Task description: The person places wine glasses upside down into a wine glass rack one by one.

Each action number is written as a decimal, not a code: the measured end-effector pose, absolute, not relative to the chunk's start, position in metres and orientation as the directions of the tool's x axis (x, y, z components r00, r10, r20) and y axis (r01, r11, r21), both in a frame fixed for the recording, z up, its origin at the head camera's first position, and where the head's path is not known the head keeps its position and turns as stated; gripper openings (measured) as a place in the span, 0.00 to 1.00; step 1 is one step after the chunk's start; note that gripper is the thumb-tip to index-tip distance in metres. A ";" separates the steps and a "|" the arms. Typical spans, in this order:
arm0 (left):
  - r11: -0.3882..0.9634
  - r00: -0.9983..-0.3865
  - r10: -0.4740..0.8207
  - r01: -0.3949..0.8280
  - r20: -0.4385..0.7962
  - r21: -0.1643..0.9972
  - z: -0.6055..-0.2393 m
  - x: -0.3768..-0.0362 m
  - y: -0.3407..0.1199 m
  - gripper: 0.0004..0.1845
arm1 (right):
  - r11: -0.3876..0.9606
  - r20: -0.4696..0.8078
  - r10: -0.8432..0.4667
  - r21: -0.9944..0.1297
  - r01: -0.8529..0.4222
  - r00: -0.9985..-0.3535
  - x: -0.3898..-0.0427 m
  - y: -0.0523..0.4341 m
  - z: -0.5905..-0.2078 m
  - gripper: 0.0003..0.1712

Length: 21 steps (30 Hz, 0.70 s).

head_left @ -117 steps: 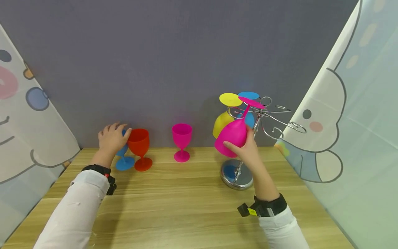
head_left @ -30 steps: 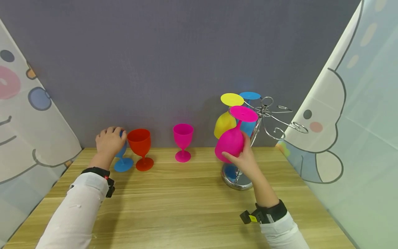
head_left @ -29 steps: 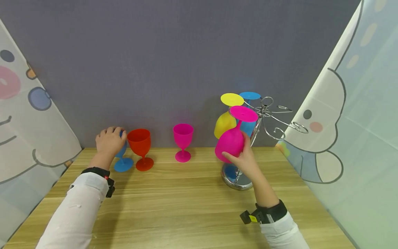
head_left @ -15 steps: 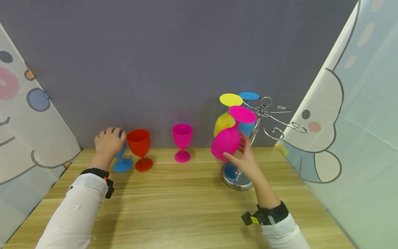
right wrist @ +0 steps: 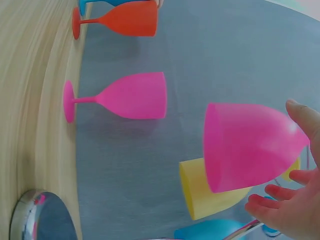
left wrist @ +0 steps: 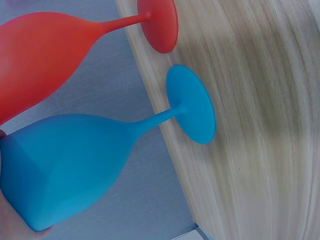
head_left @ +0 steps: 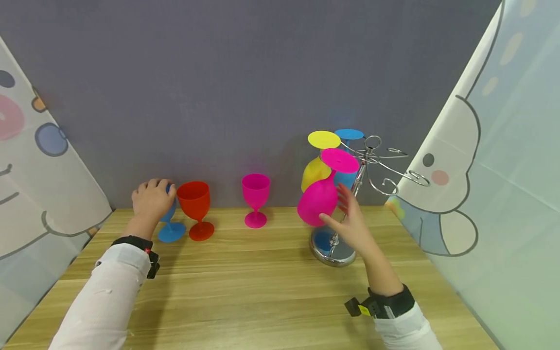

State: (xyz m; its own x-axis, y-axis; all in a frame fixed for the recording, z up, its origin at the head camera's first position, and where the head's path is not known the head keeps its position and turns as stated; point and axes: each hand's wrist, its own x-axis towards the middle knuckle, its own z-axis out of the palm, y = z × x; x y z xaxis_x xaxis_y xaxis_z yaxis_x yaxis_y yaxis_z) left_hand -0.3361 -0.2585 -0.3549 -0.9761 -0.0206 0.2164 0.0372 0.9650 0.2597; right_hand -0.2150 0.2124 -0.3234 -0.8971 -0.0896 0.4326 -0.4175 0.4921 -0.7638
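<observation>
Three cups hang on the rack [head_left: 372, 160]; three wait. Right hand [head_left: 352, 221], fingers loose, holds nothing by the pink cup [head_left: 318, 201]; left hand [head_left: 150, 199] grips the blue cup [head_left: 169, 221]

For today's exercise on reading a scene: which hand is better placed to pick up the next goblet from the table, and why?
Probably the left hand: it already grips the blue goblet standing on the table. The right hand is open beside the pink goblet hanging on the rack.
</observation>
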 end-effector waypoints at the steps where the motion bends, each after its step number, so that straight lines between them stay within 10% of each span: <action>1: 0.965 -0.976 -0.021 0.037 0.216 0.261 -0.355 -0.336 -0.258 0.28 | 0.495 0.440 -0.094 -0.758 -0.426 -0.893 -0.213 0.213 -0.322 0.51; 21: 0.965 -0.977 -0.011 0.046 0.215 0.258 -0.355 -0.335 -0.260 0.28 | 0.633 0.626 -0.204 -0.503 -0.589 -0.753 -0.157 0.216 -0.294 0.49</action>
State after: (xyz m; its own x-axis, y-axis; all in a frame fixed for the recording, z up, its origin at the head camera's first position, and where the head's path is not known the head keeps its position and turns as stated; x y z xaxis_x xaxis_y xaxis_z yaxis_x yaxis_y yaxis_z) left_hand -0.3350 -0.2604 -0.3549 -0.9765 -0.0111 0.2150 0.0459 0.9650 0.2581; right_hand -0.1570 0.2160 -0.2944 -0.7529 -0.2039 0.6257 -0.5891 0.6327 -0.5026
